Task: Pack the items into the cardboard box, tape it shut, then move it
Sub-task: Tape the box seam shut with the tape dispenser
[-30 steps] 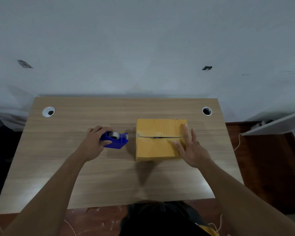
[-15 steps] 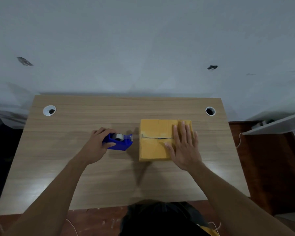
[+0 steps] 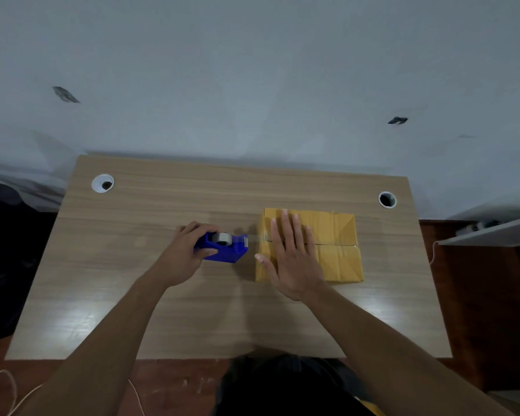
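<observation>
**On the desk: box flaps held, tape ready**

Right of centre on the light wooden desk (image 3: 162, 295) sits the small yellow-brown cardboard box (image 3: 336, 253), flaps closed, seam untaped. Right hand (image 3: 291, 259) lies flat on it, fingers spread, gripping nothing. Left hand (image 3: 183, 256) is curled round the blue plastic tape dispenser w/ clear tape roll (image 3: 225, 247), just beside the box. Box looks light & fairly stiff, prob. slides easily; best held by opposite side walls.
</observation>
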`<state>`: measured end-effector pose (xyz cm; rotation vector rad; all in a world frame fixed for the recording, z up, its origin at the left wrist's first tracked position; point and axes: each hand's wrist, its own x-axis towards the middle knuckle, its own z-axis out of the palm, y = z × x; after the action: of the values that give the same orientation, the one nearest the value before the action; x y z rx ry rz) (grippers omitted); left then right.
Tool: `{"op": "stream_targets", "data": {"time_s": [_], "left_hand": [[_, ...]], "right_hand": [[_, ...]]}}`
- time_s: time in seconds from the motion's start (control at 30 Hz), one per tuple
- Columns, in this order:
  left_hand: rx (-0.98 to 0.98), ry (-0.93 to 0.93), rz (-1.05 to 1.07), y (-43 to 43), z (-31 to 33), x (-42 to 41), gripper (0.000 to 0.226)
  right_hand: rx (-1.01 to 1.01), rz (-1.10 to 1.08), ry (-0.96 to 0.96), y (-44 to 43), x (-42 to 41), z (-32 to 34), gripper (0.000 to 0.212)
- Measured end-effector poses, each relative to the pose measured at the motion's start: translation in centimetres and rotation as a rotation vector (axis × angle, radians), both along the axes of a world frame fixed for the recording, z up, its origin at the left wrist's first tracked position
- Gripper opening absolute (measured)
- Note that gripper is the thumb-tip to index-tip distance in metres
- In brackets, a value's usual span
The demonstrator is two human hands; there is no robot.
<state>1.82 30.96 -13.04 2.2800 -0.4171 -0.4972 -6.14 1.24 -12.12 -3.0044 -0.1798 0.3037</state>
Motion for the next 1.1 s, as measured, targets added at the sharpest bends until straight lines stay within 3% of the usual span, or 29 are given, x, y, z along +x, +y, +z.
{"op": "stream_targets", "data": {"time_s": [0.43, 0.77, 1.1], "left_hand": [[-0.139, -0.023, 0.077, 0.4, -0.6, -0.9, 0.052], [-0.257, -0.012, 0.13, -0.1, 0.9, -1.6, 0.049], [-0.234, -0.059, 0.129, -0.7, 1.8, -1.7, 0.051]], "right_hand": [[-0.003, 0.035, -0.015, 1.9, 0.8, -0.2, 0.091], [-0.002, 0.07, 0.008, 2.0, 0.8, -0.3, 0.078], [-0.007, 0.07, 0.045, 2.0, 1.1, -0.2, 0.079]]}}
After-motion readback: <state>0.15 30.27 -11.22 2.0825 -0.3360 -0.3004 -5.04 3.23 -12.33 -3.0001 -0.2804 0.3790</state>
